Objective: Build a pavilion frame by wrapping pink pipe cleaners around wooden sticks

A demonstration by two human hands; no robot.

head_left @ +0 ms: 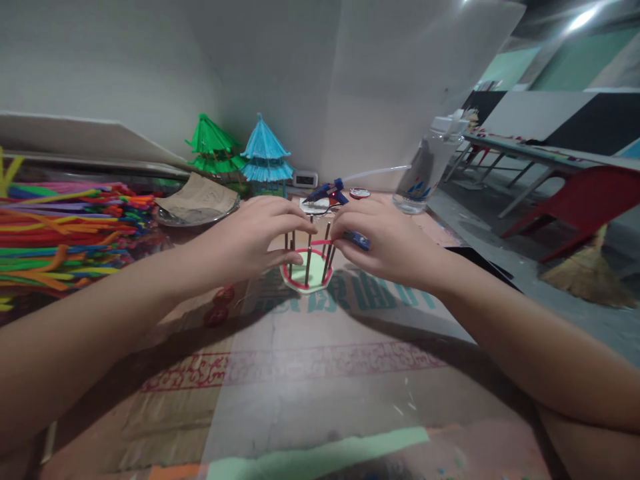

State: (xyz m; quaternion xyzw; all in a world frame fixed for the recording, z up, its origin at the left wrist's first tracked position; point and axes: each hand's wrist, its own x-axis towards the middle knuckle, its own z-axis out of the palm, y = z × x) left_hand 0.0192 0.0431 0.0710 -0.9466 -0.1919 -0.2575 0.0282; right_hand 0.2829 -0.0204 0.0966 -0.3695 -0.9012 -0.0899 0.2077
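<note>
Fingers of both hands are pinched on one small frame (309, 267) mid-table: a pale green disc with a red rim, dark sticks standing upright from its edge.

Left hand (253, 240): fingers curled round the frame's left side, fingertips on the tops of the left sticks, thumb lower, near the red rim. Gripping, not slack.

Right hand (387, 243): fingers closed on the right-hand sticks near their tops; a blue piece (357, 241) shows under the fingers, touching them. What it is cannot be told.

Key relation: the frame lies between the two hands, each touching it, neither clearly nearer. Stick axes run vertical, slightly splayed; a thin red strand (320, 243) crosses between stick tops, left to right.

Surroundings: glue gun (327, 193) just beyond the frame, far side. Pipe cleaners (60, 233) heaped far left. Green pagoda (214, 145) and blue pagoda (265, 157) at the far wall. Bottle (425, 170) far right. Cardboard (310, 373) covers the near table.
</note>
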